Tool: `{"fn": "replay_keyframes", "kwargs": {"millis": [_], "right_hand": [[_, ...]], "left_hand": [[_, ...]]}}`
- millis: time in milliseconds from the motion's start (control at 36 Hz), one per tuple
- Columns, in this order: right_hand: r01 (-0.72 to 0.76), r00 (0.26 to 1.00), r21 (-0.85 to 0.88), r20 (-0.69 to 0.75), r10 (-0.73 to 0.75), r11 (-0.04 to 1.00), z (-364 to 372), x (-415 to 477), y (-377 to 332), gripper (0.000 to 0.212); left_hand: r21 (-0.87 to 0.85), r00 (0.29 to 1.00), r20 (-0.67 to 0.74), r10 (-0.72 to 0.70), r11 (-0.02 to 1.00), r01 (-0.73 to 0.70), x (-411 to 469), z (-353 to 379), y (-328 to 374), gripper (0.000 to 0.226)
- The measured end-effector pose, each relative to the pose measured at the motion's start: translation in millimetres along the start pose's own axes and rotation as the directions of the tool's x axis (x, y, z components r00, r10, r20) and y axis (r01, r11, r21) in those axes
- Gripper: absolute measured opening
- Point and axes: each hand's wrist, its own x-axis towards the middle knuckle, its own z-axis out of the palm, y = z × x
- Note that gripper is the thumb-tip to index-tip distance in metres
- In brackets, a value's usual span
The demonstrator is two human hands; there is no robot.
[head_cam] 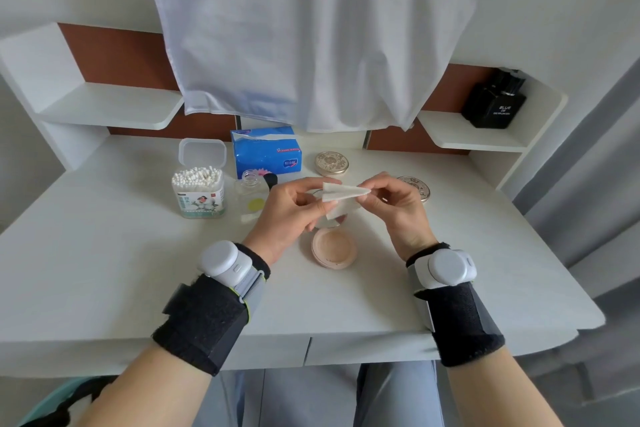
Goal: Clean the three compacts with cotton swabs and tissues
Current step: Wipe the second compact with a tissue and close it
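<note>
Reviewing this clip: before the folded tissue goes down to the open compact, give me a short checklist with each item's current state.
1. Tissue held by both hands: ok, left hand and right hand each pinch an end above the table.
2. Tissue folded to a point: ok, it tapers toward the right fingers.
3. Open compact within reach: ok, it lies directly below the hands with its powder exposed.
4. Other two compacts closed and out of the way: ok, both sit behind the hands.
5. Cotton swabs ready: ok, the box lid is open.
6. Small bottle safe: not ok, uncapped beside the left hand.
</note>
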Motion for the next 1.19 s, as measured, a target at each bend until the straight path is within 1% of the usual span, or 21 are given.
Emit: {"fn": "replay_keyframes", "kwargs": {"millis": [83, 194, 250, 333, 472, 528, 583, 611, 694, 778, 833, 1028, 1111, 1194], "right_hand": [[-0.005, 0.999, 0.045, 0.044, 0.003, 0.999, 1.3, -0.5, -2.2, 0.023], [0.004, 0.999, 0.023, 0.049, -0.006, 1.000, 2.5, -1.6, -3.6, 0.020], [0.016, 0.999, 0.021, 0.046, -0.017, 1.000, 2.8, -2.4, -4.8, 0.018], [0.026, 0.997, 0.052, 0.066, -0.030, 0.998, 3.6, -2.4, -5.4, 0.026], [0.006, 0.995, 0.043, 0.100, -0.011, 0.999, 5.0, -3.1, -6.0, 0.030], [-0.002, 0.997, 0.028, 0.079, 0.000, 1.000, 5.2, -2.8, -5.1, 0.023], [-0.011, 0.998, 0.012, 0.066, 0.011, 1.000, 4.8, -3.5, -5.0, 0.005], [-0.013, 0.998, -0.001, 0.055, 0.013, 1.000, 4.6, -3.4, -4.5, 0.004], [-0.030, 0.998, -0.031, 0.054, 0.032, 0.999, 5.3, -3.1, -5.1, 0.010], [-0.043, 0.996, -0.052, 0.076, 0.047, 0.998, 7.6, -2.8, -5.2, 0.010], [-0.050, 0.995, -0.065, 0.079, 0.055, 0.997, 8.3, -3.4, -5.2, 0.011], [-0.071, 0.994, -0.089, 0.072, 0.078, 0.993, 7.9, -3.6, -5.2, 0.010], [-0.088, 0.993, -0.085, 0.070, 0.094, 0.992, 8.9, -4.1, -4.8, 0.014], [-0.102, 0.992, -0.098, 0.062, 0.108, 0.990, 10.1, -3.6, -4.5, 0.018]], "left_hand": [[-0.033, 0.999, 0.030, 0.022, 0.999, -0.021, -2.1, 0.5, 1.5, 0.025], [-0.105, 0.997, 0.045, 0.062, 0.993, -0.057, -3.7, 2.0, 4.0, 0.025], [-0.097, 0.997, 0.043, 0.063, 0.994, -0.059, -3.2, 1.1, 3.1, 0.027], [-0.054, 0.997, 0.039, 0.060, 0.997, -0.058, -2.8, 0.2, 2.1, 0.031], [-0.032, 0.997, 0.002, 0.079, 0.996, -0.079, -3.1, 2.6, 2.5, 0.024], [-0.013, 0.995, -0.025, 0.092, 0.996, -0.092, -2.8, 3.2, 1.9, 0.021], [-0.012, 0.994, -0.044, 0.096, 0.995, -0.096, -2.2, 3.4, 1.3, 0.018], [-0.016, 0.994, -0.057, 0.092, 0.996, -0.093, -1.9, 3.4, 1.3, 0.019], [-0.005, 0.991, -0.105, 0.088, 0.996, -0.089, -0.2, 3.1, -0.6, 0.019], [0.017, 0.987, -0.133, 0.091, 0.996, -0.090, 1.5, 2.0, -4.1, 0.012], [0.034, 0.985, -0.143, 0.096, 0.995, -0.092, 2.3, 1.1, -6.1, 0.016], [0.064, 0.985, -0.133, 0.110, 0.993, -0.102, 2.4, -0.5, -8.0, 0.018], [0.088, 0.987, -0.118, 0.106, 0.991, -0.096, 2.6, -0.5, -7.9, 0.022], [0.069, 0.990, -0.104, 0.097, 0.994, -0.090, 1.9, 0.4, -5.6, 0.027]]}}
